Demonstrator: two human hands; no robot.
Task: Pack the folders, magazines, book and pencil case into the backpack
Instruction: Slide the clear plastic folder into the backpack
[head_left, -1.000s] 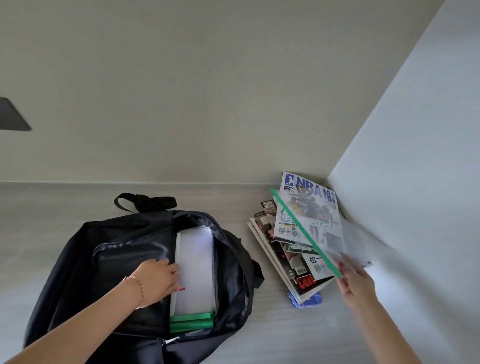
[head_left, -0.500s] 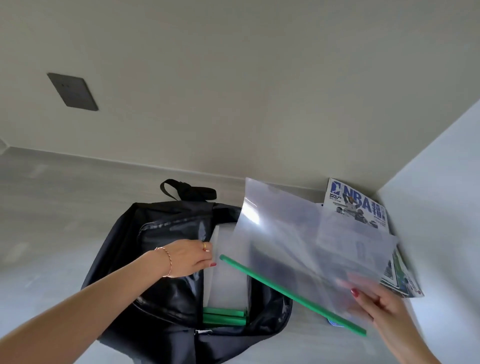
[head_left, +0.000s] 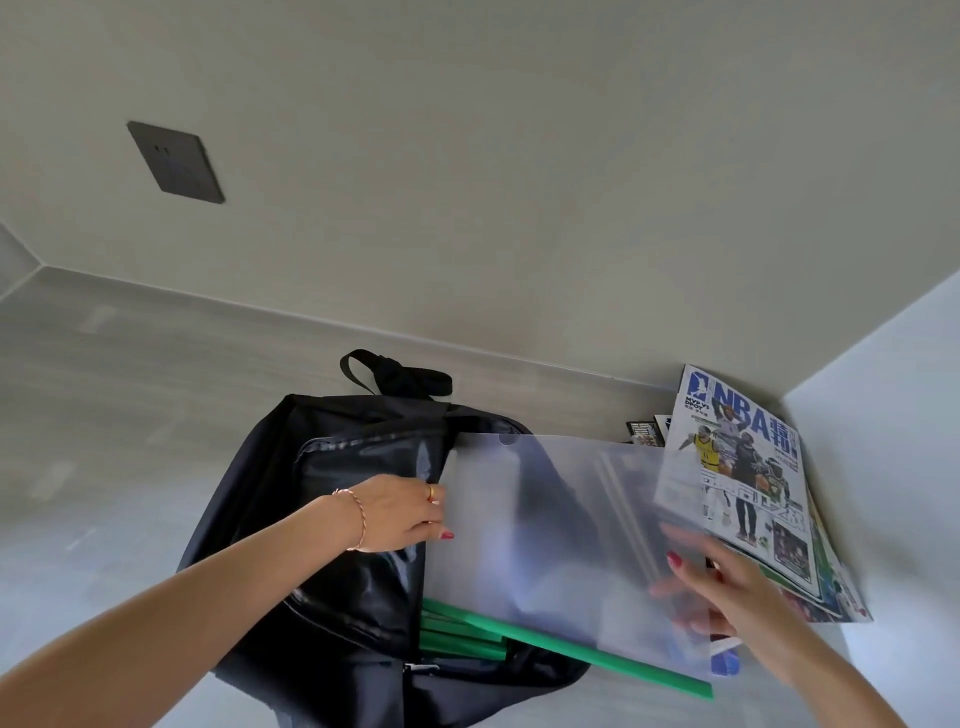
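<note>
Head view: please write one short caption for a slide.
Right hand brings clear folder over open backpack; left hand holds it open.

A single wide-angle view comes from a camera worn on the person's head. It looks forward and steeply down at a pale grey surface (head_left: 130, 415) from close above, near enough that both forearms enter from the bottom edge and reach towards the middle. The black backpack (head_left: 332, 519) sits low and centre; a stack of magazines (head_left: 748, 467) lies at the right edge. The upper half of the frame takes in a beige wall (head_left: 519, 182) bearing a dark wall plate (head_left: 176, 162). Straight lines bow near the edges. No second view exists, so nothing overlaps.
</note>
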